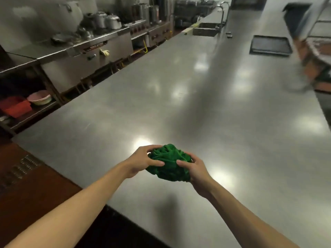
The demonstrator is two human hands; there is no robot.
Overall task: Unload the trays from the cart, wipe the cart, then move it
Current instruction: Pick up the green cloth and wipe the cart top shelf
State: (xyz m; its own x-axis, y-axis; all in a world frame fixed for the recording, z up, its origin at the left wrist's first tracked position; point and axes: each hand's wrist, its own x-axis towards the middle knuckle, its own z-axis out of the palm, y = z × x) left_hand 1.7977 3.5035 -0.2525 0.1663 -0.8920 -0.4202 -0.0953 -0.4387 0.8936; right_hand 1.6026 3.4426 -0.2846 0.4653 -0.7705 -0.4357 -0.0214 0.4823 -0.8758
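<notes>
A: Entry, head view. Both hands hold a bunched green cloth (168, 162) above the near part of the steel counter (179, 108). Left hand (143, 162) grips the cloth's left side, fingers curled over the top, thumb pressed across the front. Right hand (194, 169) grips its right side, thumb on the front, fingers wrapped behind.

B: Is the cloth touching the counter?

A: Cannot tell. It appears lifted slightly, but the lower edge is ambiguous.

B: Trays? Cart?

A: One dark tray (270, 45) lies flat on the counter, far right, well apart from the hands. Beside it at the right frame edge stands a metal-framed structure (315, 33), heavily blurred; cannot confirm it is the cart.

B: Surroundings?

A: A sink (206, 29) with a tall faucet (223, 13) is set into the counter's far end. Across the aisle, left: a steel cooking range (100, 49) with pots (107, 21) on top. Lower left, a shelf (32, 111) carries a red bin (15, 106) and a pink bowl (40, 99) just beside it. A floor grate (19, 169) runs along the reddish floor at left.

B: Obstructions between hands and tray?

A: Only bare counter surface with ceiling-light reflections lies between them.
</notes>
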